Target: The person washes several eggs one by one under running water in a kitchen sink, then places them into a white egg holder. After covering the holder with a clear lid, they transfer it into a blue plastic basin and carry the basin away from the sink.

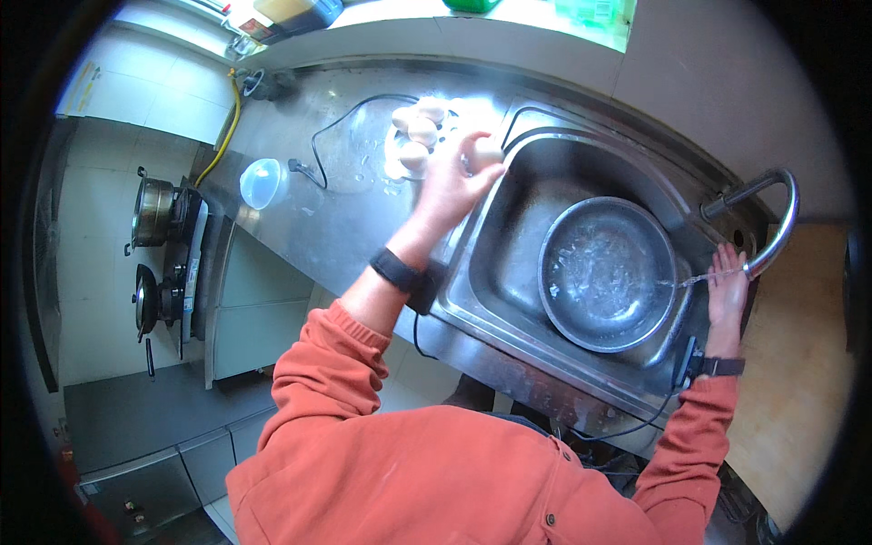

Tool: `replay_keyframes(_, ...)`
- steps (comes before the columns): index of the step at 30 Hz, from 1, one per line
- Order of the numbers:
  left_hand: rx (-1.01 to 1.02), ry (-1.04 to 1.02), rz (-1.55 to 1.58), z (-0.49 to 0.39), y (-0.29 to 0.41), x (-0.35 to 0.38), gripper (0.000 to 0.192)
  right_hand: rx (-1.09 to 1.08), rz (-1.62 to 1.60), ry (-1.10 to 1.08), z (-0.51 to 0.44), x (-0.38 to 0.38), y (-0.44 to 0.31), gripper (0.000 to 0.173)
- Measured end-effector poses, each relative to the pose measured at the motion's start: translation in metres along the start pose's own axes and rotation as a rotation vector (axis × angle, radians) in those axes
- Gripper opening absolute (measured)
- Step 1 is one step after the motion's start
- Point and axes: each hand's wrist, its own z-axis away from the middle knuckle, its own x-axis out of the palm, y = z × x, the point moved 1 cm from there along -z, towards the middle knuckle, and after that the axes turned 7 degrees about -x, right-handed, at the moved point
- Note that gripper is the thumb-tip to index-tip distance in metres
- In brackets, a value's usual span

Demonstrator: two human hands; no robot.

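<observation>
My left hand (455, 174) grips a pale egg (486, 155) between thumb and fingers, above the counter at the sink's left edge. Beside it, several more eggs (422, 131) sit on a white holder (394, 162), which glare partly washes out. Under the curved metal faucet (783, 235) is my right hand (727, 283), flat with fingers extended and nothing in it. A thin stream of water (696, 279) passes by its fingers towards a round grey metal basin (545, 300). That basin rests in the stainless steel sink (507, 252) with some water inside.
A translucent plastic bowl (260, 184) and a black cord with a plug (315, 146) lie on the steel counter (306, 231). At left, a pot (153, 212) and a lidded pan (145, 300) stand on a stove. Bottles (286, 20) line the windowsill.
</observation>
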Motion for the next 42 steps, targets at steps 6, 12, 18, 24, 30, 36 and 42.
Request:
replay_keyframes(6,0.086,0.144,-0.441,-0.051,-0.027,-0.039,0.039,0.08,0.044,-0.087,0.068,0.013,0.022,0.045)
replay_keyframes(12,0.083,0.079,-0.587,-0.069,-0.04,-0.038,0.039,0.156,0.01,-0.136,0.125,0.049,0.036,0.042)
replay_keyframes(18,0.083,-0.001,-0.724,-0.07,-0.038,-0.041,0.036,0.162,0.053,-0.167,0.155,0.07,0.045,0.041)
replay_keyframes(24,0.07,-0.087,-0.792,-0.07,-0.03,-0.045,0.037,0.145,0.082,-0.167,0.17,0.086,0.045,0.04)
replay_keyframes(30,0.239,0.025,-0.796,-0.065,-0.032,-0.052,0.041,0.146,0.115,-0.163,0.179,0.106,0.048,0.039)
replay_keyframes(36,0.056,0.27,-0.219,-0.056,-0.065,-0.114,0.033,0.152,0.147,-0.2,0.192,0.131,0.054,0.038)
replay_keyframes(42,-0.155,0.151,-0.129,-0.017,-0.1,-0.124,0.028,0.153,0.195,-0.249,0.212,0.153,0.059,0.04)
